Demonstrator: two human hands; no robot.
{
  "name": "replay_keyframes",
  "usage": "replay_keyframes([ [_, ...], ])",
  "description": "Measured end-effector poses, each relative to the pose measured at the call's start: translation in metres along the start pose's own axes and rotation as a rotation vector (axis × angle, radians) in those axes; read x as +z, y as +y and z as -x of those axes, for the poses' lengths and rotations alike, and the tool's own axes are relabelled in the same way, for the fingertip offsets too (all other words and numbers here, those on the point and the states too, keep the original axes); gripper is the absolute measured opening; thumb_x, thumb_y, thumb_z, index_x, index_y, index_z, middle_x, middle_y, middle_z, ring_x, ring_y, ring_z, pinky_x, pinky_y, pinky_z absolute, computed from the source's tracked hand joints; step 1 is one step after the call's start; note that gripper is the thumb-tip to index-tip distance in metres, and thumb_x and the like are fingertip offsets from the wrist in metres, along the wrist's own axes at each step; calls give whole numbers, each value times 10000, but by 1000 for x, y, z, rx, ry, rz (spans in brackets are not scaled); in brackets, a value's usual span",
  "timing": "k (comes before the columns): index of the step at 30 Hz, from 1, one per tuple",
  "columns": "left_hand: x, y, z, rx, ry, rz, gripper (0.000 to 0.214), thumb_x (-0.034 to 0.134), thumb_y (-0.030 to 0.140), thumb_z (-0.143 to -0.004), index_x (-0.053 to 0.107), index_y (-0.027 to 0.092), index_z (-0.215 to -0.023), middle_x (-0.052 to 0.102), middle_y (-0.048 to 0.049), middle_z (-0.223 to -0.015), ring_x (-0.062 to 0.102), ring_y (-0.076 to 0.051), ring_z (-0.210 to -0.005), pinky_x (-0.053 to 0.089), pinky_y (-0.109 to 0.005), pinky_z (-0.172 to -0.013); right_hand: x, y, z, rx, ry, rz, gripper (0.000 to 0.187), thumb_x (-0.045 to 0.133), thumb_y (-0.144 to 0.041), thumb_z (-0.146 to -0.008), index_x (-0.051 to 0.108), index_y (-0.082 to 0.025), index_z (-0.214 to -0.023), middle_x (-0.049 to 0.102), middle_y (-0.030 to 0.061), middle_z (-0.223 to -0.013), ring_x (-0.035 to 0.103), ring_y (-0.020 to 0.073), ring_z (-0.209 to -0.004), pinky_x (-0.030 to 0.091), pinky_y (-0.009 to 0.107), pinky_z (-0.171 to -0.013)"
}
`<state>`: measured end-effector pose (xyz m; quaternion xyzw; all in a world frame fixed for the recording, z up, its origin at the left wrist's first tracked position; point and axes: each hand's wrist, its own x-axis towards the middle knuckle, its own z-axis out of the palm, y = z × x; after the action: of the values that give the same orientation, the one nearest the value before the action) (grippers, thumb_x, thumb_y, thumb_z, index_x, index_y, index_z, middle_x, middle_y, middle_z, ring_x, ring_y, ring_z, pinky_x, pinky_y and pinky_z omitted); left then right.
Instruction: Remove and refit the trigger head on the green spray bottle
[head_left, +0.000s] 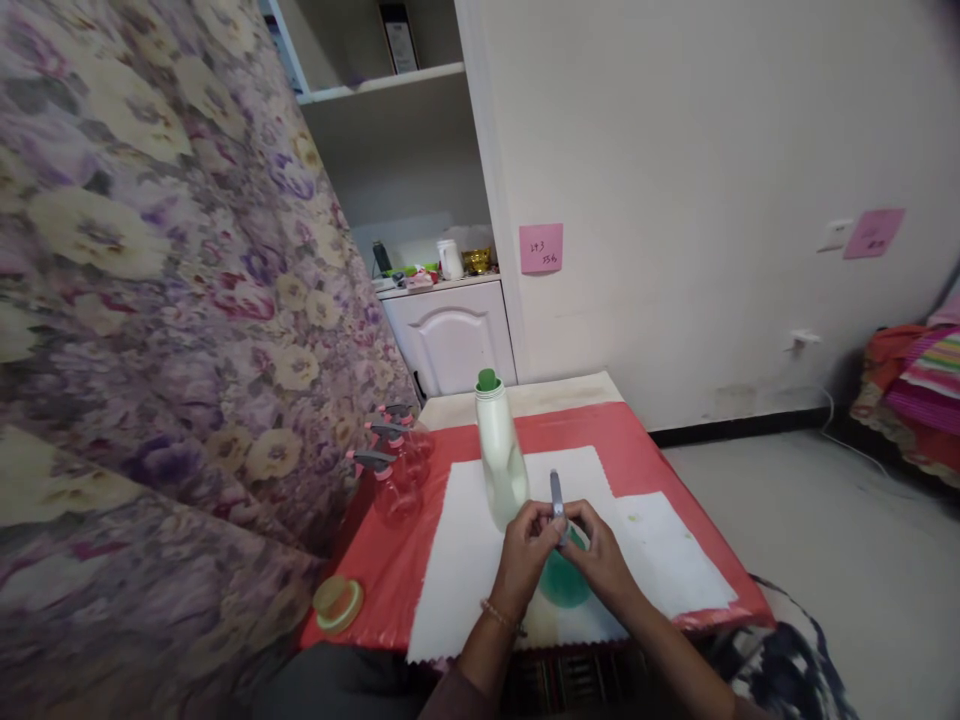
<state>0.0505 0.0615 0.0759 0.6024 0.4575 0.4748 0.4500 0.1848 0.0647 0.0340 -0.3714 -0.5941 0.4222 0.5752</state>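
Both hands meet around a grey spray head (556,488), over a clear bottle of green liquid (566,584) near the table's front edge. My left hand (529,545) closes its fingers on the spray head's left side. On the other side, my right hand (598,552) pinches it, thumb inward. The lower part of the spray head is hidden by the fingers, so I cannot tell how it sits on the bottle neck. Just behind my left hand stands a tall pale-green jug (501,455), with a green piece (487,379) at its mouth.
Three clear spray bottles (397,497) with grey and pink heads stand at the left. A yellowish round cap (337,603) lies at the front left corner. White cloths (452,560) cover part of the red tablecloth (637,450). A floral curtain (225,400) hangs along the left.
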Motion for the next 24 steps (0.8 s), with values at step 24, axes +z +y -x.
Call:
replay_keyframes([
  [24,-2,-1,-1,2,-26,-17,284,611,416,-801,634,141,-867,460,32,-700,437,-136,-686,352,-255,-648,1,-5,-3,-35,-57,24,255,607,-412,-840,630,-190,-963,674,67,-974,625,261,-984,477,360,-875],
])
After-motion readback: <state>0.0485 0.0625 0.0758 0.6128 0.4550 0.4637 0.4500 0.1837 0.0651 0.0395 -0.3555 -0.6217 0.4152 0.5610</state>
